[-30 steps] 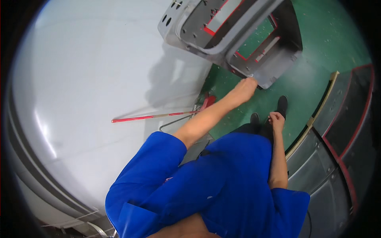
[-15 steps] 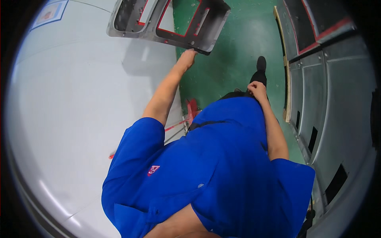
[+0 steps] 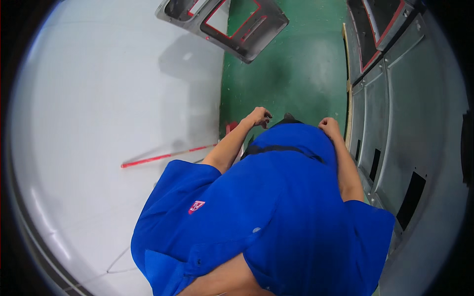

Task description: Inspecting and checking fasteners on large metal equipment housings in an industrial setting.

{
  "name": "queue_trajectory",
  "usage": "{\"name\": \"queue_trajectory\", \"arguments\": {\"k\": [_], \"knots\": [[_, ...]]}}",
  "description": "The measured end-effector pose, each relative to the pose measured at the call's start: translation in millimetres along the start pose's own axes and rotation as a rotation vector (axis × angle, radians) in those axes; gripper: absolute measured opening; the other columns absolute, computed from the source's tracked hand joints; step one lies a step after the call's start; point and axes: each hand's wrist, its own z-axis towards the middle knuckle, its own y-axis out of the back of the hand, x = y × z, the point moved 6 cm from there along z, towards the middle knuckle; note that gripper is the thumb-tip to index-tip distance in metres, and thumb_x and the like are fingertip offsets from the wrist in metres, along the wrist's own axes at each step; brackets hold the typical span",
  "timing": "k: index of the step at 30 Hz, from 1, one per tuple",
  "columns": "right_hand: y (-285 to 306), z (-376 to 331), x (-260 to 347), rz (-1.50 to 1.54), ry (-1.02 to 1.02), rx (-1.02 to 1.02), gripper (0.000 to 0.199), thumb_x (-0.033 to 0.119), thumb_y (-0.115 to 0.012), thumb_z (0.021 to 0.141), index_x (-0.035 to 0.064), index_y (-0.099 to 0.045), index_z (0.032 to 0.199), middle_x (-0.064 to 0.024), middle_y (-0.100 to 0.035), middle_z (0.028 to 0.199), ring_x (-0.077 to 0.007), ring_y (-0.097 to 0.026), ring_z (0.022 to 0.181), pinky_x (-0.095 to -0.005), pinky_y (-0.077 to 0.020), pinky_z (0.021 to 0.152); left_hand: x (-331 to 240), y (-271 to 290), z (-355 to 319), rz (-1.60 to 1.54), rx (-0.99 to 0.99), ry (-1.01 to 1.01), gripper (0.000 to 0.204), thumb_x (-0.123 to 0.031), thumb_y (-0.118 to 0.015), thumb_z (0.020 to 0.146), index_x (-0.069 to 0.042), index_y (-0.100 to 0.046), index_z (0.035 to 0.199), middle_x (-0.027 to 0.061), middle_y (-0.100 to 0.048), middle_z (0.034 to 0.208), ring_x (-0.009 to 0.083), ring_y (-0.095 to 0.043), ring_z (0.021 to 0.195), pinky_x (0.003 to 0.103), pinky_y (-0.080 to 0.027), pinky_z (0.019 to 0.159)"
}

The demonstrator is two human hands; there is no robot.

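While we are looking straight down our blue shirt, our left hand is hanging loosely curled just off the shirt's upper left edge, over the green floor, and it is holding nothing. Our right hand is curling at the shirt's upper right edge, knuckles up; we cannot tell whether anything is inside it. A grey metal panel with red-edged cutouts is lying well beyond the shirt, toward the top, straddling the line where the green floor is meeting a white surface. That panel is well apart from both hands. A thin red rod is lying on the white surface just left of the shirt, near our left forearm. Grey panels with dark slots are stacking up right of the shirt.
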Motion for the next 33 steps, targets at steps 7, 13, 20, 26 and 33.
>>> {"name": "queue_trajectory", "arguments": {"k": [7,13,20,26,33], "knots": [[2,-55,-14,-0.169,0.073,0.154,0.016,0.016,-0.069,0.063,0.0049,-0.068,0.075,-0.0114,-0.066,0.072,-0.0251,-0.065,0.071,-0.0356,-0.0503,0.068,24,-95,-33,-0.408,-0.030,0.004,0.031,0.002,-0.052,0.081,0.010,-0.055,0.110,0.0185,-0.065,0.087,0.0233,-0.068,0.074,0.031,-0.057,0.066],[-37,-94,19,0.091,0.099,0.406,0.023,0.016,-0.076,0.063,0.0034,-0.068,0.080,-0.0096,-0.067,0.073,-0.0186,-0.066,0.070,-0.0314,-0.0512,0.064,-35,-165,-64,-0.990,0.105,-0.068,0.031,-0.001,-0.049,0.088,0.012,-0.048,0.117,0.0217,-0.061,0.099,0.0266,-0.065,0.087,0.033,-0.056,0.077],[-74,-154,89,0.035,0.480,0.325,0.034,0.017,-0.081,0.057,0.0018,-0.062,0.081,-0.0022,-0.060,0.066,-0.0088,-0.055,0.061,-0.0250,-0.0449,0.056,-30,-200,-80,-1.062,0.186,-0.284,0.032,-0.006,-0.056,0.085,0.003,-0.049,0.115,0.0154,-0.062,0.099,0.0245,-0.064,0.087,0.038,-0.053,0.083],[-82,-217,57,-0.061,0.448,0.263,0.032,0.019,-0.078,0.056,0.0003,-0.062,0.077,-0.0088,-0.061,0.068,-0.0152,-0.057,0.061,-0.0296,-0.0461,0.058,-40,-259,-125,-1.182,0.396,-0.184,0.029,-0.001,-0.061,0.078,0.003,-0.056,0.106,0.0128,-0.062,0.096,0.0218,-0.063,0.085,0.035,-0.053,0.080],[-97,-279,46,-0.239,0.544,0.373,0.030,0.014,-0.076,0.056,0.0004,-0.063,0.079,-0.0149,-0.061,0.076,-0.0276,-0.062,0.069,-0.0357,-0.0488,0.064,-27,-315,-171,-1.228,0.388,-0.127,0.023,-0.003,-0.059,0.080,0.004,-0.056,0.102,0.0138,-0.062,0.095,0.0232,-0.063,0.088,0.035,-0.054,0.081]]}}
